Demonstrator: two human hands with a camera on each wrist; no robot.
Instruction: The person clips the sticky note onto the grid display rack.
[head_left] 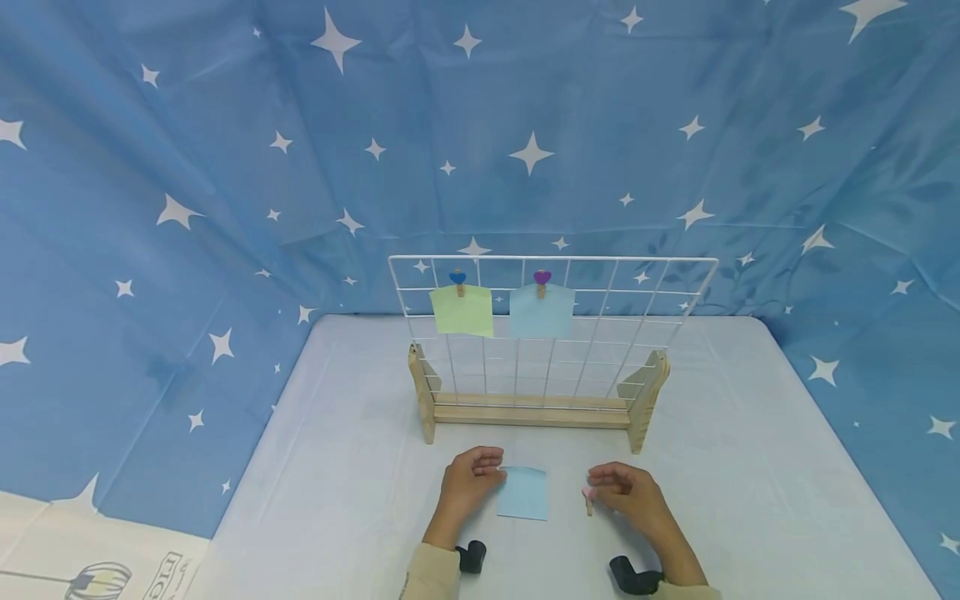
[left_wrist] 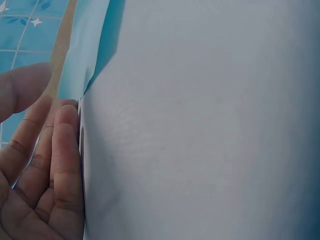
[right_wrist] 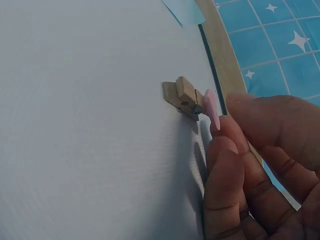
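A light blue paper note (head_left: 522,493) lies on the white table in the head view. My left hand (head_left: 471,483) is at the note's left edge, fingers loosely bent. In the left wrist view its fingertips reach the corner of the blue note (left_wrist: 82,55), and the thumb stands apart from them. To the right lies a small wooden clothespin (head_left: 588,502) with a pink heart. Beside it is my right hand (head_left: 628,498). The right wrist view has the fingertips close to the clothespin's pink heart (right_wrist: 212,109), the thumb not closed on it; whether they touch is unclear.
Behind the hands stands a white wire grid (head_left: 600,333) on a wooden base (head_left: 532,417). A green note (head_left: 462,313) hangs there from a blue-heart clothespin (head_left: 459,282), and a blue note (head_left: 542,315) from a purple-heart one (head_left: 542,283). Star-patterned cloth (head_left: 420,108) surrounds the table.
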